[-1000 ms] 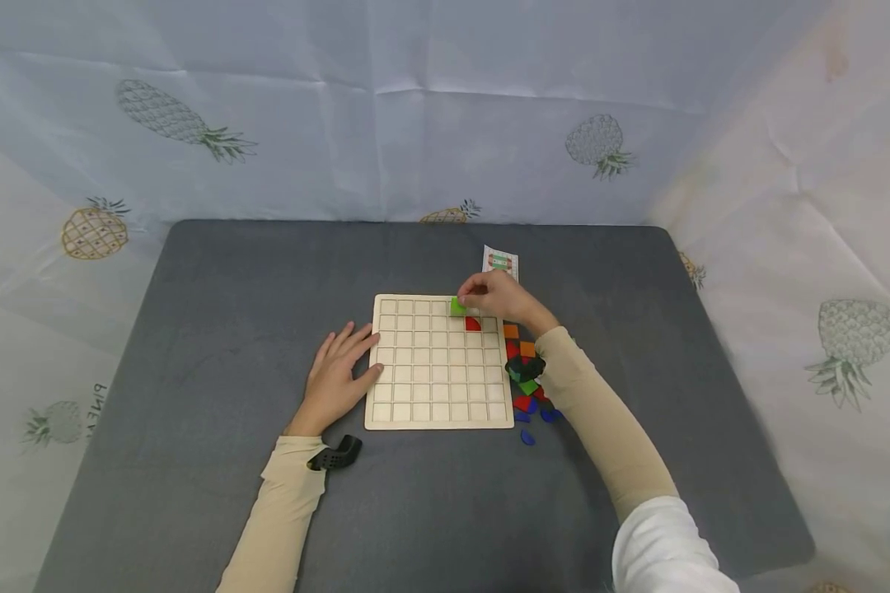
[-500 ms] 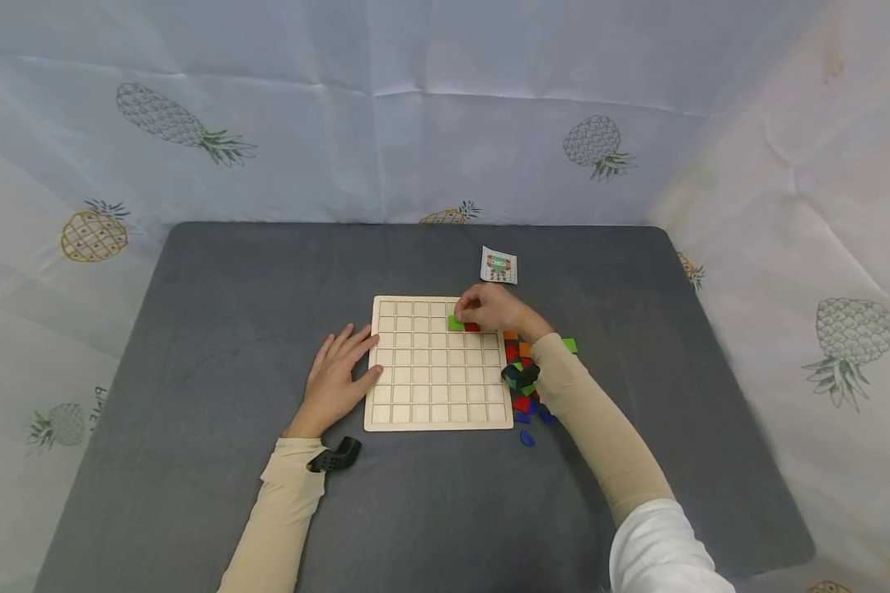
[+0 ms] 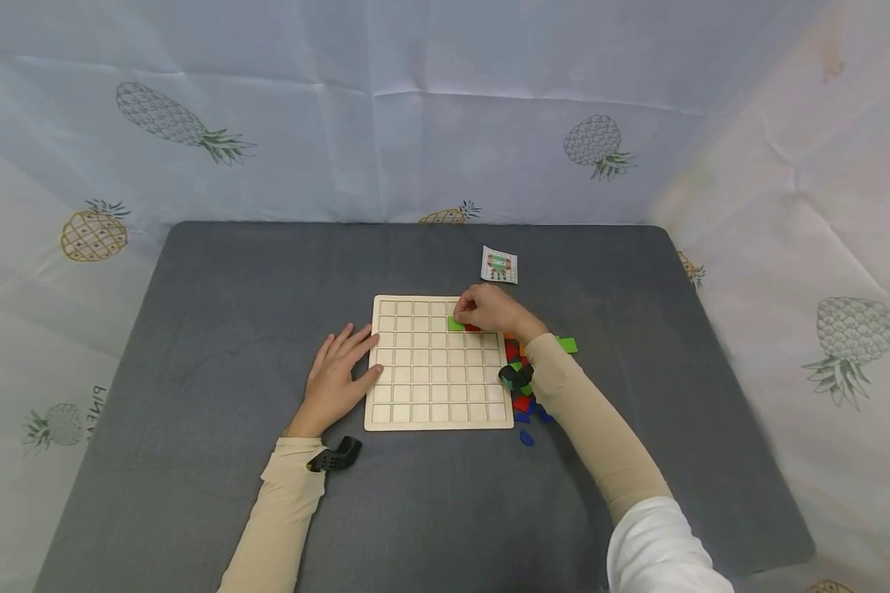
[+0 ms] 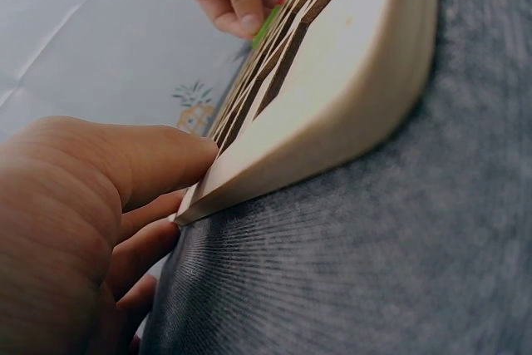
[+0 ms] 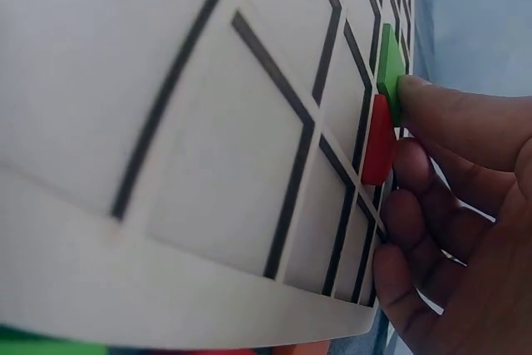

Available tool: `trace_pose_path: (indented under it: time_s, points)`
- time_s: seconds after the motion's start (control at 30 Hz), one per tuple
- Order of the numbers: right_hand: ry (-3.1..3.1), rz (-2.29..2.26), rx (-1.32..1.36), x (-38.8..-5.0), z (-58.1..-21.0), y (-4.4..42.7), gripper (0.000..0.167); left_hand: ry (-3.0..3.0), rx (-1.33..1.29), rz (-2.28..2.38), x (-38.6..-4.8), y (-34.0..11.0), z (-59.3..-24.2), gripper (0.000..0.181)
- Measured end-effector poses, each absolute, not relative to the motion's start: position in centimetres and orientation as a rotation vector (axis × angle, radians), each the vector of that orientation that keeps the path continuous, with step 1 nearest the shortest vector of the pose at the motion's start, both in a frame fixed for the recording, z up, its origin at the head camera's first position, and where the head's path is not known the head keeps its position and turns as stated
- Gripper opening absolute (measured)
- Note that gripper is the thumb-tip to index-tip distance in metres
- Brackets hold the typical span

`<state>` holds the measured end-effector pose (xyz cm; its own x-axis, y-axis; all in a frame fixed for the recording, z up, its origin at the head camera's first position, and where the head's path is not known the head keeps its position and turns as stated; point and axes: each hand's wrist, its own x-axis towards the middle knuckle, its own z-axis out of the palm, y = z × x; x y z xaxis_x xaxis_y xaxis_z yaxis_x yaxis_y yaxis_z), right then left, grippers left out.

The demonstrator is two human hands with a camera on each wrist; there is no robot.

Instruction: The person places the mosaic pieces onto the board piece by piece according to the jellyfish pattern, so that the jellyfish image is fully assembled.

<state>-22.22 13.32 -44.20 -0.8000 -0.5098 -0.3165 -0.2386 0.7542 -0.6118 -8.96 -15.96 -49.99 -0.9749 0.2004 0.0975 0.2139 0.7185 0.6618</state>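
A pale wooden board (image 3: 421, 375) with a grid of square recesses lies on the table. My left hand (image 3: 332, 385) rests at its left edge, fingers spread, and in the left wrist view the thumb (image 4: 162, 160) touches the rim. Near the board's far right part, my right hand (image 3: 493, 308) pinches a green square tile (image 5: 388, 68) between thumb and fingers. That tile lies low at the grid, just left of a red tile (image 5: 379, 143) with a curved side, which sits in the grid. My right fingers partly cover both in the head view.
A small printed picture card (image 3: 499, 265) lies beyond the board. Along the board's right side are loose red, orange, green and blue pieces, partly under the right wrist. A blue piece (image 3: 526, 438) and a green tile (image 3: 568, 345) lie at the pile's edges.
My right hand has brought the green tile down toward me, from the row behind to beside the red tile. It has barely moved since half a second ago. My left hand stays put.
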Motion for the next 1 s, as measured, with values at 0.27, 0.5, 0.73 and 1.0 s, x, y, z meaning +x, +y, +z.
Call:
trace_pose_path:
  time_s: [0.27,0.5,0.73,1.0]
  points:
    - [2.503,-0.838,-0.608,-22.1,-44.2,13.2,0.013,-2.891,-0.346,-1.099,-9.1,-16.0,-50.0,0.057]
    - [2.498,-1.121,-0.596,-22.0,-41.9,15.2,0.031,-2.882,-0.355,-1.118,-8.9,-16.0,-50.0,0.056]
    - [2.495,-1.108,-0.498,-20.6,-39.0,19.1,0.037,-2.889,-0.365,-1.127,-9.0,-15.9,-50.0,0.056]
    - [2.548,-1.009,-0.430,-18.2,-38.9,23.1,0.037,-2.902,-0.362,-1.135,-9.0,-16.0,-49.8,0.057]
